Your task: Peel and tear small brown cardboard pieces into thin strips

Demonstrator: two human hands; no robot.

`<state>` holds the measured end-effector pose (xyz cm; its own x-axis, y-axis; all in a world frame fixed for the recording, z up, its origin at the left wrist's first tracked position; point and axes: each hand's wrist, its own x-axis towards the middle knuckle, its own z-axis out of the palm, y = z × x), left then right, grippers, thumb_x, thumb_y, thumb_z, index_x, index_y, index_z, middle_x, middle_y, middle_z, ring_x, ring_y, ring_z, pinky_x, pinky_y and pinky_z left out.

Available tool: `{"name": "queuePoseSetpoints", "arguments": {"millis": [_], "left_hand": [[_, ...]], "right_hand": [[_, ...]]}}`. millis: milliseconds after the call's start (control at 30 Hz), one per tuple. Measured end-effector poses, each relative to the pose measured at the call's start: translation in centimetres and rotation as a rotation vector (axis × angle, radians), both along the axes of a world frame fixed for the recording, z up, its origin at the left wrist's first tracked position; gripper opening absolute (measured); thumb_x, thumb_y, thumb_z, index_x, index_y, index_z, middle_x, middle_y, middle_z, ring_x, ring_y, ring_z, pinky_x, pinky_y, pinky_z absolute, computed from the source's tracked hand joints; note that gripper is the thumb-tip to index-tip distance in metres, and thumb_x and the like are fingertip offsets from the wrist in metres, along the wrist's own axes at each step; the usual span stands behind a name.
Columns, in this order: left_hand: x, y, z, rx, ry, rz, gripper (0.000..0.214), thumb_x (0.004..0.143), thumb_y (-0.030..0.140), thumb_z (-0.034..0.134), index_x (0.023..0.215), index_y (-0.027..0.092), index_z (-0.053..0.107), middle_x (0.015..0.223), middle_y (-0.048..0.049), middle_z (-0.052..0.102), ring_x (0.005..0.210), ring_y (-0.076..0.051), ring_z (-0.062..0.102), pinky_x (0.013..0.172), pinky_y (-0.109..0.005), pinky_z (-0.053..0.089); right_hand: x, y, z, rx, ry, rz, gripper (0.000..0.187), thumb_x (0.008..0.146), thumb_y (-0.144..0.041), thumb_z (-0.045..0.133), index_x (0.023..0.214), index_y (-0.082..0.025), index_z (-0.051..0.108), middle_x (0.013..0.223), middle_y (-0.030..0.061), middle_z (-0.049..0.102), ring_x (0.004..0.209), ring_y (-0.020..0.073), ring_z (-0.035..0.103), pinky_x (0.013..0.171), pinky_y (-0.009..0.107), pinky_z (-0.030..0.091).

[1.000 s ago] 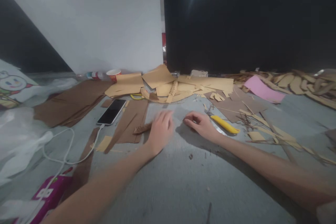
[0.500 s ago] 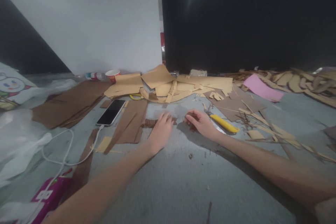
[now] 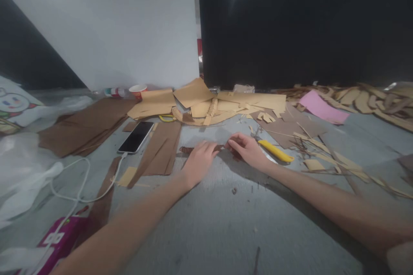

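My left hand (image 3: 200, 160) rests over a dark brown ridged strip (image 3: 186, 150), perhaps of paper or card, with its fingers curled down on it. The strip's ridged end sticks out to the left, and a thin brown piece shows at the fingertips on the right. My right hand (image 3: 245, 151) is closed in a pinch close beside the left fingertips, at the end of that brown piece. What lies inside its fingers is mostly hidden. Just right of my right hand lies a yellow-handled utility knife (image 3: 275, 151), its blade end partly behind the wrist.
Left of my hands lie brown sheets (image 3: 163, 150) and a phone (image 3: 136, 137) on a white cable (image 3: 84, 180) near a purple box (image 3: 64, 236). Tan sheets (image 3: 155, 102) and a paper cup (image 3: 138, 90) stand behind. Tan strips (image 3: 342, 163) and a pink sheet (image 3: 324, 108) lie right.
My left hand has shifted slightly right and down, and its fingers have come close to my right fingertips. The brown strip has moved slightly. My right hand has barely moved.
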<state>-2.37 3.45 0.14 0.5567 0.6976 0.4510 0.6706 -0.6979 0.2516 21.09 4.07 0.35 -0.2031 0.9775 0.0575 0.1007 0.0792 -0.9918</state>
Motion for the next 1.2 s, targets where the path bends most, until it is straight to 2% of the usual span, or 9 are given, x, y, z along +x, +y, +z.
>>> {"name": "queuePoseSetpoints", "arguments": {"millis": [100, 267, 433, 600, 767, 933, 1067, 1200], "left_hand": [[0.0, 0.0, 0.0, 0.009, -0.025, -0.004, 0.015, 0.114, 0.025, 0.056, 0.124, 0.02, 0.066, 0.114, -0.0081, 0.076, 0.111, -0.028, 0.072, 0.099, -0.043, 0.058], [0.0, 0.0, -0.2, 0.032, -0.035, -0.013, 0.019, 0.115, 0.027, 0.055, 0.129, 0.02, 0.064, 0.117, -0.009, 0.077, 0.11, -0.027, 0.074, 0.098, -0.043, 0.06], [0.1, -0.2, -0.1, 0.043, -0.038, -0.064, 0.024, 0.116, 0.028, 0.052, 0.138, 0.023, 0.06, 0.125, -0.008, 0.077, 0.113, -0.026, 0.074, 0.101, -0.041, 0.06], [0.2, -0.3, 0.0, 0.03, -0.036, -0.125, 0.022, 0.117, 0.026, 0.048, 0.133, 0.023, 0.063, 0.123, -0.0067, 0.078, 0.113, -0.026, 0.074, 0.101, -0.043, 0.06], [0.2, -0.3, -0.1, 0.012, -0.059, -0.111, 0.021, 0.118, 0.026, 0.046, 0.125, 0.022, 0.065, 0.116, -0.0075, 0.078, 0.109, -0.025, 0.074, 0.098, -0.043, 0.061], [0.2, -0.4, 0.2, 0.004, -0.07, -0.095, 0.019, 0.118, 0.027, 0.047, 0.121, 0.022, 0.065, 0.114, -0.0067, 0.078, 0.107, -0.025, 0.074, 0.097, -0.042, 0.061], [0.2, -0.5, 0.4, -0.001, -0.087, -0.124, 0.019, 0.118, 0.028, 0.047, 0.121, 0.021, 0.064, 0.115, -0.0069, 0.077, 0.108, -0.025, 0.073, 0.097, -0.042, 0.061], [0.1, -0.5, 0.4, -0.034, -0.098, -0.146, 0.021, 0.118, 0.032, 0.046, 0.124, 0.023, 0.064, 0.115, -0.0065, 0.077, 0.109, -0.025, 0.074, 0.099, -0.042, 0.061]], "right_hand": [[0.1, 0.0, -0.1, 0.004, -0.014, -0.009, 0.048, 0.094, -0.072, 0.073, 0.1, -0.025, 0.067, 0.077, -0.0005, 0.067, 0.054, 0.013, 0.053, 0.047, 0.026, 0.051], [0.3, 0.0, -0.4, 0.016, 0.01, 0.045, 0.046, 0.095, -0.069, 0.073, 0.102, -0.025, 0.067, 0.079, -0.0013, 0.065, 0.058, 0.0128, 0.053, 0.048, 0.024, 0.049], [0.2, -0.1, -0.2, 0.036, -0.002, 0.076, 0.045, 0.095, -0.068, 0.073, 0.103, -0.025, 0.067, 0.077, -0.0024, 0.065, 0.055, 0.0116, 0.051, 0.05, 0.024, 0.048], [0.2, -0.4, 0.0, 0.063, -0.049, 0.096, 0.043, 0.096, -0.068, 0.072, 0.102, -0.025, 0.068, 0.078, -0.0011, 0.069, 0.055, 0.0119, 0.052, 0.051, 0.024, 0.046], [0.1, -0.5, 0.3, 0.099, -0.088, 0.052, 0.043, 0.095, -0.068, 0.072, 0.101, -0.025, 0.074, 0.082, 0.0023, 0.074, 0.058, 0.0142, 0.057, 0.052, 0.027, 0.05], [0.1, -0.6, 0.6, 0.302, -0.174, 0.035, 0.041, 0.1, -0.064, 0.068, 0.096, -0.025, 0.082, 0.101, 0.0092, 0.078, 0.066, 0.0171, 0.065, 0.059, 0.031, 0.056], [0.1, -0.5, -0.3, 0.336, -0.218, -0.02, 0.036, 0.101, -0.059, 0.069, 0.108, -0.026, 0.081, 0.084, 0.0041, 0.076, 0.058, 0.016, 0.063, 0.059, 0.032, 0.054], [0.0, -0.6, -1.1, 0.379, -0.297, -0.104, 0.031, 0.099, -0.058, 0.073, 0.102, -0.027, 0.077, 0.078, 0.0022, 0.076, 0.06, 0.0179, 0.065, 0.063, 0.033, 0.055]]}}
